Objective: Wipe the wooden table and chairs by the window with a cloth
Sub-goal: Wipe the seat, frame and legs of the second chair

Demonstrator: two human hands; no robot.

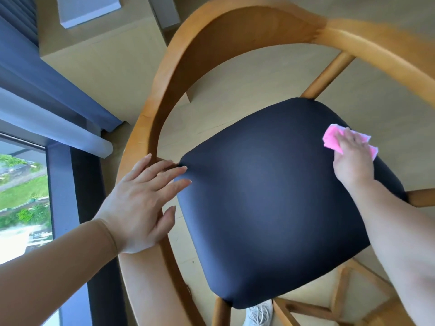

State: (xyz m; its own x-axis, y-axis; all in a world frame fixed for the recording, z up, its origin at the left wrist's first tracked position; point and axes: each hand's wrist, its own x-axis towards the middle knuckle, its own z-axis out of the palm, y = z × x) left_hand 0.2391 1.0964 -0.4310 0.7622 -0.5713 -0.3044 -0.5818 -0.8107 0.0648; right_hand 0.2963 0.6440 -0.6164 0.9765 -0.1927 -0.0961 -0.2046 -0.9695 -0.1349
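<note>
The right hand presses the pink cloth flat on the far right corner of the chair seat, unwiped cushion stretching toward the left hand, spread open and empty.

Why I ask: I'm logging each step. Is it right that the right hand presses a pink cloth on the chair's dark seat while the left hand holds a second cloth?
Not quite. The head view shows the left hand empty, fingers spread over the chair's wooden rail and seat edge. The right hand does press the pink cloth on the seat.
</note>
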